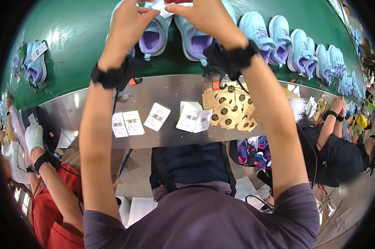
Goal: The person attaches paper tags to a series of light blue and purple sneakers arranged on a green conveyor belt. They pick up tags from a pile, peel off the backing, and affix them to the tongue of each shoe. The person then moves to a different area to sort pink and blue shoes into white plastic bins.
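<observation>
Yep, your left hand (pixel 131 20) and right hand (pixel 206 18) are both pinching a white slip (pixel 164 9), top center of the frame, right by the pale-blue shoes (pixel 161 35). Barcode cards (pixel 190 116) sit mid-frame.

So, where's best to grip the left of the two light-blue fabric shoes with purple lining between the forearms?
Probably the heel collar of the left shoe, from the near side: its heel and open mouth lie nearest, while the left hand overlaps its front.
</observation>
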`<action>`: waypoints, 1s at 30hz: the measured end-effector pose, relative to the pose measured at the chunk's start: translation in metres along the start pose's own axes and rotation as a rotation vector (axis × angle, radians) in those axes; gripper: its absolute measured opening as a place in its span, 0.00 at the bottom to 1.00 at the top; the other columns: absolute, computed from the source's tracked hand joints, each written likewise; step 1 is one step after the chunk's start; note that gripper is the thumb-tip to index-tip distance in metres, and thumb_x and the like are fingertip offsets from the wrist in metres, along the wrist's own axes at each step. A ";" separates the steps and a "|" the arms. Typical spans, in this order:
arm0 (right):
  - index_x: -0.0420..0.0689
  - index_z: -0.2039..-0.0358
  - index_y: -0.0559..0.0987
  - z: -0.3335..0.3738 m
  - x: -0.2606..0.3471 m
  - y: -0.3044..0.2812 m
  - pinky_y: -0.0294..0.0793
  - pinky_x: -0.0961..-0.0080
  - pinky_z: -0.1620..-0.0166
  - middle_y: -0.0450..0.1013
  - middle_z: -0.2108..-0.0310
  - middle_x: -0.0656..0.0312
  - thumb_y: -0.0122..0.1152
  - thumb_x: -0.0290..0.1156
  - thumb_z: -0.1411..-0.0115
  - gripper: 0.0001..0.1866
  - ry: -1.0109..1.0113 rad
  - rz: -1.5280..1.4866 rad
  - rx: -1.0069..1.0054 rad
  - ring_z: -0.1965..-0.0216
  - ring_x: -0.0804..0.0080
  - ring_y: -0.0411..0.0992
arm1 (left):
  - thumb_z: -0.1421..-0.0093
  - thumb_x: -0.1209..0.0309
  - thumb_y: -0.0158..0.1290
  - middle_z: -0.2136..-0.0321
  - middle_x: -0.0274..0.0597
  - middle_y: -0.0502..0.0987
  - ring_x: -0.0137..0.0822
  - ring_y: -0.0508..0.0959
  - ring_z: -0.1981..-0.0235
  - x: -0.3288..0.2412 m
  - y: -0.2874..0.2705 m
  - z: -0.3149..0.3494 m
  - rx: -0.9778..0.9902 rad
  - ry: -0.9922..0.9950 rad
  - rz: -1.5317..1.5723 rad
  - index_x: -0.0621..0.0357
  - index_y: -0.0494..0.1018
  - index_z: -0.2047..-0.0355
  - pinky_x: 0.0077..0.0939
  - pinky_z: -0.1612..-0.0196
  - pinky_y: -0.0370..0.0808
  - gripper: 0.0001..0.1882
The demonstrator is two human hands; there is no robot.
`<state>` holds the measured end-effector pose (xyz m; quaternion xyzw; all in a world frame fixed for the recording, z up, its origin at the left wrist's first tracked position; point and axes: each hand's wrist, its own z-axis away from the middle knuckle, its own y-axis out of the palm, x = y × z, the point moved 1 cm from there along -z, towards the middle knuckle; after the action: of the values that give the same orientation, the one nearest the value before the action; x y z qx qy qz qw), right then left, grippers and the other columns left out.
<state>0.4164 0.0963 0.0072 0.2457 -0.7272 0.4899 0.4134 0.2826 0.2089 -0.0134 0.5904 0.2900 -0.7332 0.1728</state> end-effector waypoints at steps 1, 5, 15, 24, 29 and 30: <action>0.41 0.64 0.78 0.016 0.010 -0.001 0.74 0.76 0.67 0.77 0.70 0.56 0.63 0.26 0.50 0.11 -0.101 0.136 -0.077 0.70 0.67 0.76 | 0.46 0.77 0.56 0.57 0.43 0.72 0.32 0.77 0.62 -0.006 0.002 0.021 -0.108 0.216 -0.264 0.63 0.63 0.46 0.20 0.62 0.73 0.27; 0.43 0.71 0.78 0.128 0.080 -0.049 0.71 0.71 0.72 0.75 0.74 0.60 0.60 0.28 0.47 0.04 0.220 0.271 -0.033 0.74 0.64 0.74 | 0.47 0.73 0.59 0.78 0.33 0.73 0.22 0.70 0.78 -0.005 0.046 0.129 -0.083 0.053 -0.180 0.62 0.74 0.74 0.18 0.74 0.67 0.06; 0.46 0.71 0.72 0.283 0.045 -0.029 0.70 0.67 0.72 0.68 0.72 0.63 0.69 0.37 0.55 0.16 0.654 0.575 0.090 0.68 0.63 0.71 | 0.56 0.70 0.64 0.81 0.38 0.66 0.39 0.69 0.78 -0.006 0.125 0.236 0.056 -0.015 -0.560 0.59 0.68 0.78 0.32 0.75 0.67 0.14; 0.45 0.64 0.70 0.291 0.039 -0.049 0.71 0.65 0.70 0.70 0.68 0.61 0.71 0.38 0.57 0.22 0.729 0.550 -0.014 0.64 0.62 0.71 | 0.43 0.74 0.55 0.76 0.32 0.68 0.20 0.66 0.76 0.013 0.113 0.236 0.150 -0.524 0.222 0.69 0.73 0.68 0.17 0.73 0.63 0.08; 0.45 0.62 0.71 0.298 0.035 -0.052 0.71 0.65 0.70 0.71 0.68 0.62 0.71 0.38 0.58 0.24 0.677 0.573 -0.119 0.64 0.61 0.71 | 0.40 0.75 0.52 0.74 0.30 0.70 0.19 0.68 0.72 0.006 0.113 0.229 0.152 -0.462 0.242 0.70 0.73 0.65 0.14 0.68 0.65 0.08; 0.45 0.62 0.71 0.300 0.034 -0.053 0.71 0.66 0.70 0.71 0.68 0.62 0.71 0.38 0.58 0.24 0.684 0.573 -0.122 0.64 0.61 0.71 | 0.40 0.76 0.52 0.73 0.31 0.71 0.19 0.69 0.71 0.000 0.117 0.229 0.129 -0.463 0.274 0.70 0.73 0.65 0.13 0.67 0.66 0.08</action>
<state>0.3304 -0.1975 0.0087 -0.1666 -0.6151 0.5937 0.4914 0.1771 -0.0252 -0.0085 0.4507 0.1130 -0.8352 0.2941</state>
